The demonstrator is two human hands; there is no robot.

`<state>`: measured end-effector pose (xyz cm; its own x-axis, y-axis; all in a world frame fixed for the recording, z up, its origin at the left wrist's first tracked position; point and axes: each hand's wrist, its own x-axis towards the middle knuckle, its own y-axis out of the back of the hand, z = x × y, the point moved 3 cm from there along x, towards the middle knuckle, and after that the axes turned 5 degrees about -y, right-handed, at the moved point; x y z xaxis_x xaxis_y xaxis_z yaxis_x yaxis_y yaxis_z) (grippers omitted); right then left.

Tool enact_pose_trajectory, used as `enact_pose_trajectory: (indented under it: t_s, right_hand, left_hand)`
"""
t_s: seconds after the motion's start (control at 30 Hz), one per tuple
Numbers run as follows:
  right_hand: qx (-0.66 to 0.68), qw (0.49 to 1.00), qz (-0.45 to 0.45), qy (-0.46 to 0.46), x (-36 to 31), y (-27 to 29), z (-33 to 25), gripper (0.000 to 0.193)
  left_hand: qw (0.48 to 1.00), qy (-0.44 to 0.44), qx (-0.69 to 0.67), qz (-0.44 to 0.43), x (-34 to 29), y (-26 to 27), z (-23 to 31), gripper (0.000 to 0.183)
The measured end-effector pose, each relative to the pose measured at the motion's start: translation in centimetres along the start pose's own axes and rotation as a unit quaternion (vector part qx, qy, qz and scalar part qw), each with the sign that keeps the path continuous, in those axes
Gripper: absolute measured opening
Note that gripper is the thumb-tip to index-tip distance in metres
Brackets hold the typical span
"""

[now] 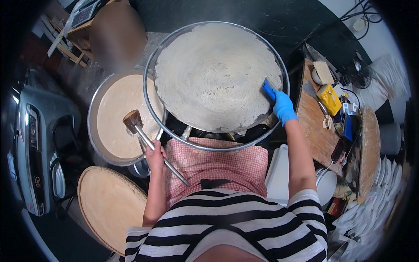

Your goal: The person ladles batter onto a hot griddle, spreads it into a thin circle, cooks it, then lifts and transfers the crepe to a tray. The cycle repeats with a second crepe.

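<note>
My left hand [156, 158] is closed around the metal handle of a ladle [132, 121], whose brown-coated head hangs over a wide metal basin [93, 124] of beige batter [112, 107]. My right hand [284, 110], in a blue glove, grips a blue scraper [269, 88]. The scraper's edge rests at the right side of a large round griddle, on a thin pale batter layer [218, 65] marked with circular streaks. Dark specks of the griddle show near its middle. A metal ring [146, 87] surrounds the griddle.
A round tan tray [109, 205] with a woven rim lies at my lower left, near a grey vehicle [37, 153]. On my right, a wooden board [314, 126] bears a yellow packet [329, 99] and small items. White plastic bags [371, 205] and a white lidded box [276, 172] stand lower.
</note>
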<state>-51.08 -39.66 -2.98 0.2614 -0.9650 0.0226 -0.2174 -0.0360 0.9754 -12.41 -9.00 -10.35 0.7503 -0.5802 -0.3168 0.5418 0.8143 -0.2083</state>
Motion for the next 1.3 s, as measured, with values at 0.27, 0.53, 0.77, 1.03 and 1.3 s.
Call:
enact_pose_trajectory:
  t_s: [0.27, 0.53, 0.77, 1.03, 1.3]
  right_hand:
    - [-0.022, 0.991, -0.090, 0.101, -11.3, -1.9, -8.3, 0.053]
    - [0.019, 0.952, -0.192, 0.239, -15.5, -1.6, -16.0, 0.045]
    - [0.101, 0.927, -0.141, 0.332, -3.3, -0.9, -22.1, 0.047]
    - [-0.034, 0.905, -0.229, 0.356, 0.7, -2.4, -23.7, 0.029]
    - [-0.025, 0.921, -0.204, 0.331, -3.3, -1.5, -16.1, 0.026]
  left_hand:
    - [1.000, 0.009, 0.010, -0.009, 0.2, -0.4, 0.2, 0.011]
    - [1.000, -0.005, -0.006, 0.007, -0.2, 0.6, 0.4, 0.012]
    - [0.999, 0.000, -0.017, 0.049, -0.9, 2.0, 0.9, 0.014]
    - [0.997, -0.027, -0.015, 0.067, -1.6, 2.8, 1.4, 0.014]
    - [0.998, -0.003, -0.018, 0.057, -1.2, 2.2, 1.0, 0.012]
